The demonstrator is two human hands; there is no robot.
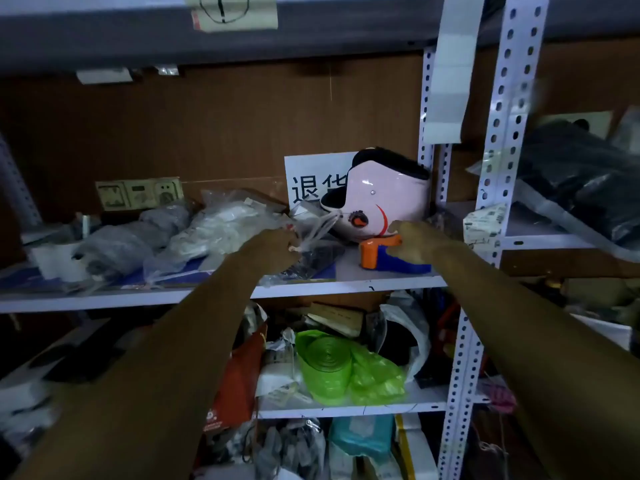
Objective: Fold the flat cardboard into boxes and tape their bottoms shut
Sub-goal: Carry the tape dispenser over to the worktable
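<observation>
Fetching tape: just below the boot, the right hand curls round the tape gun while the left hand pinches a bag; next, lift the gun clear and find cardboard, none visible.

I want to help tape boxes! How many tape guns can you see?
1. The tape gun sits on the white shelf, gripped by the right hand. More may hide in the clutter.

On the white metal shelf, the right grip curls around the orange-and-blue plastic tape dispenser. Near it on the left, the left grip pinches a clear crumpled plastic bag. A glossy white rounded device stands just behind them.
</observation>
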